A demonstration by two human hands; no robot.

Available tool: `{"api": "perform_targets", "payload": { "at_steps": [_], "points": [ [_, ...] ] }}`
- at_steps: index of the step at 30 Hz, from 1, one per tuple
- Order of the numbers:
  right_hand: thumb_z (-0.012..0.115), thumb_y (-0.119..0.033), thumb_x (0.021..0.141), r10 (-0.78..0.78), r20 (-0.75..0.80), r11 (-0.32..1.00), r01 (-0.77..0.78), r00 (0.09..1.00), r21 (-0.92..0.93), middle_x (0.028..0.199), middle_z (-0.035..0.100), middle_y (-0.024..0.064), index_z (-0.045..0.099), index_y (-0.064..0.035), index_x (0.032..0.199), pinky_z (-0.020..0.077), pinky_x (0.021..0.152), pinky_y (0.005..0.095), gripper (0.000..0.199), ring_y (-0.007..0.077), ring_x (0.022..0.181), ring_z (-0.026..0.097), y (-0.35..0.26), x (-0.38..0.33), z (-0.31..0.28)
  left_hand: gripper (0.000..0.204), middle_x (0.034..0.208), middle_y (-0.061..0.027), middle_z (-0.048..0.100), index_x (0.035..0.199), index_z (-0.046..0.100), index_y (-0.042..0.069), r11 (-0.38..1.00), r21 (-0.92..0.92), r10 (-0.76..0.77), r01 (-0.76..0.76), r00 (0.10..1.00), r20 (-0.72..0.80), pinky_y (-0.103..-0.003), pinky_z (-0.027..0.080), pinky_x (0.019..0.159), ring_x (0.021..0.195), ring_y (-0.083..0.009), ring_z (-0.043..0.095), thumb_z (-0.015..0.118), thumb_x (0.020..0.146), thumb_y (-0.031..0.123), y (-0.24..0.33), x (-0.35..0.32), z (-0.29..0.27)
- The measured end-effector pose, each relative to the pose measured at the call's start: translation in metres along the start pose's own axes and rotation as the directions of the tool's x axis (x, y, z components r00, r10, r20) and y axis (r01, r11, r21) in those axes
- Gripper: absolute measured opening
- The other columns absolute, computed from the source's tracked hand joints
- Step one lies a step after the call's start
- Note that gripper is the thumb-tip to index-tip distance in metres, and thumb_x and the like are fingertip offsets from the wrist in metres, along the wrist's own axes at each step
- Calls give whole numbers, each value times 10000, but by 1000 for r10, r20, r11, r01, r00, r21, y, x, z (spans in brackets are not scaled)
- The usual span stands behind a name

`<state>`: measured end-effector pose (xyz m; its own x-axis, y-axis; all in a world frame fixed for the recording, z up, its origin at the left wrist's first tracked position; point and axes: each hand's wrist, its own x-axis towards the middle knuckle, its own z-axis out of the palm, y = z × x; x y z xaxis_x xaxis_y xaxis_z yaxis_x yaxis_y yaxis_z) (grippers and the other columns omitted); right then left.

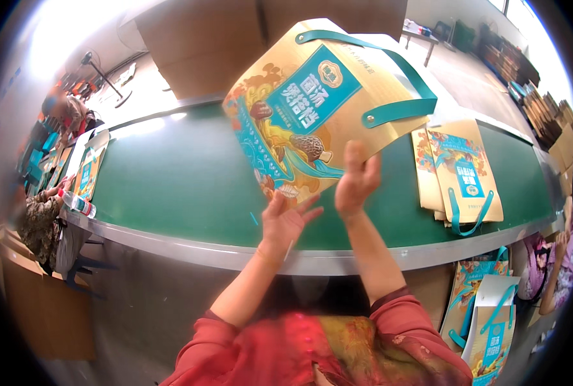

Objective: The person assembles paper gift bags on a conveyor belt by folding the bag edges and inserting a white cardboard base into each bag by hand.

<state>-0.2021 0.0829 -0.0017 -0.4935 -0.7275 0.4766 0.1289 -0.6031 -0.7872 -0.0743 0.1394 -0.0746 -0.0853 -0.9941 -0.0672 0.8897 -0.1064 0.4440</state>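
A gold paper gift bag with a teal label, mushroom artwork and a teal strap handle is tilted above the green table in front of me. My left hand is palm up at its lower edge, fingers spread and fingertips at the paper. Along the bag's lower right edge is my right hand, fingers raised, apart and slightly blurred. Neither hand visibly wraps round the bag. Whether the bag's far side rests on anything is hidden.
Flat gold bags are stacked on the table's right. More bags stand below its right edge, near another person. At the left, a co-worker sits by a water bottle and another bag. Large cardboard stands beyond the table.
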Motion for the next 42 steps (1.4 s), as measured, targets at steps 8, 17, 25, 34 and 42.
{"api": "perform_targets", "payload": {
  "at_steps": [8, 17, 25, 34, 42],
  "points": [
    [633, -216, 899, 538, 541, 830, -519, 647, -204, 972, 625, 69, 557, 17, 1180, 477, 749, 299, 373, 136, 850, 573, 16, -86, -72, 389, 1214, -113, 582, 1152, 571, 5, 809, 583, 164, -77, 982, -98, -398, 526, 845, 1005, -235, 600, 581, 778, -102, 112, 77, -110],
    [645, -187, 861, 657, 507, 713, -241, 558, -659, 956, 691, 143, 658, -30, 1069, 511, 775, 302, 262, 225, 876, 671, -60, -82, -153, 458, 1014, -54, 695, 1195, 582, 26, -274, 928, -40, -251, 967, 250, -293, 517, 588, 805, -154, 652, 617, 744, -44, 212, 217, -21],
    [623, -256, 861, 409, 217, 456, 7, 886, -890, 989, 654, 148, 620, 33, 1087, 483, 789, 322, 367, 235, 889, 622, 45, 30, -208, 460, 1235, -72, 562, 1155, 589, 102, -889, 348, 133, -297, 560, 818, -389, 435, 912, 1157, -303, 501, 727, 769, 311, 95, 203, 10],
    [629, -297, 769, 663, 285, 331, 70, 693, -941, 908, 645, 151, 608, -4, 1118, 482, 791, 386, 456, 304, 864, 620, 97, 28, -184, 563, 1333, -215, 428, 1249, 530, 53, -485, 855, 199, -186, 928, 315, -394, 379, 1000, 1216, -370, 432, 707, 792, 330, 65, 63, -101],
    [605, -102, 748, 662, 370, 527, -54, 652, -848, 745, 624, 101, 614, -4, 1044, 491, 681, 321, 311, 236, 682, 598, 69, -18, -180, 341, 1038, -54, 612, 984, 658, 72, -524, 668, -238, -528, 844, 480, -361, 463, 841, 1005, -249, 555, 759, 710, 247, 56, -13, -46]
  ]
}}
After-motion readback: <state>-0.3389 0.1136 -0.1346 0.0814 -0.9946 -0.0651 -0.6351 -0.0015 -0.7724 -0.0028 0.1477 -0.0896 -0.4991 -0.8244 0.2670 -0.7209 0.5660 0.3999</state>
